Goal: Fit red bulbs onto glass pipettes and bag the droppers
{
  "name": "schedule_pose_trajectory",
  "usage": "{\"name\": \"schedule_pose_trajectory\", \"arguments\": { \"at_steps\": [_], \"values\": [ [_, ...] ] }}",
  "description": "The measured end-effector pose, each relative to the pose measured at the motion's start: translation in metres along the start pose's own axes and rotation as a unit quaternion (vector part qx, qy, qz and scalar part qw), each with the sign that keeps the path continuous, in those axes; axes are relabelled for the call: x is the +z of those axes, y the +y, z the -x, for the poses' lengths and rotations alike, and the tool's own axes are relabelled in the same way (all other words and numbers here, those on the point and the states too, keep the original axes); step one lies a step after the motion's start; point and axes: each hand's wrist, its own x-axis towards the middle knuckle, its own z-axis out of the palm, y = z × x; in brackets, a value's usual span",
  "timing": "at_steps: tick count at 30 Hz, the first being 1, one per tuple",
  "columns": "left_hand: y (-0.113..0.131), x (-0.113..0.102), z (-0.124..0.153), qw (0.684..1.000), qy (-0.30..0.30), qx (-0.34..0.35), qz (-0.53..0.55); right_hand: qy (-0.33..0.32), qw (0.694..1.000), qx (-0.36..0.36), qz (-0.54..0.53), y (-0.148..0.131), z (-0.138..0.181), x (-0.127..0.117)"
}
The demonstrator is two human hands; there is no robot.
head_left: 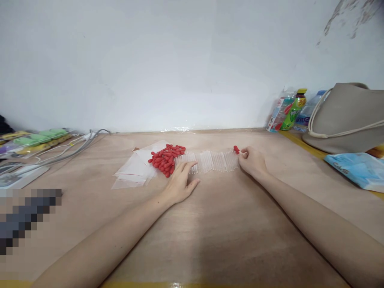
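Clear, thin dropper tubes (207, 161) lie side by side in a long row on the wooden table. Red rubber dropper bulbs (164, 161) form a heap at the row's left end, partly on flat clear zip bags (135, 170). My left hand (181, 182) rests over the left part of the row beside the heap, its fingers spread and nothing visible in them. At the row's right end, my right hand (251, 161) pinches a red dropper bulb (236, 149) between thumb and fingertips. Whether a tube sits in that bulb is hidden.
Cables (75, 150) and a clear bag of green and yellow items (42, 140) lie at left. Toward the right wall stand bottles (294, 110), a beige bag (351, 116) and a blue tissue pack (357, 170). A blurred dark object (27, 218) is at front left.
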Motion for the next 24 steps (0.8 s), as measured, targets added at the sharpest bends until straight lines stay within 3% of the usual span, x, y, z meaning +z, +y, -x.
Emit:
{"name": "schedule_pose_trajectory", "arguments": {
  "at_steps": [15, 24],
  "values": [
    [0.0021, -0.0011, -0.0004, 1.000, -0.005, -0.004, -0.010, 0.003, 0.999, -0.027, 0.024, 0.0062, 0.0010, 0.0042],
    [-0.0003, -0.0001, 0.0001, 1.000, -0.009, 0.001, -0.005, -0.035, 0.997, -0.043, 0.051, 0.0017, 0.0045, -0.0017]
  ]
}}
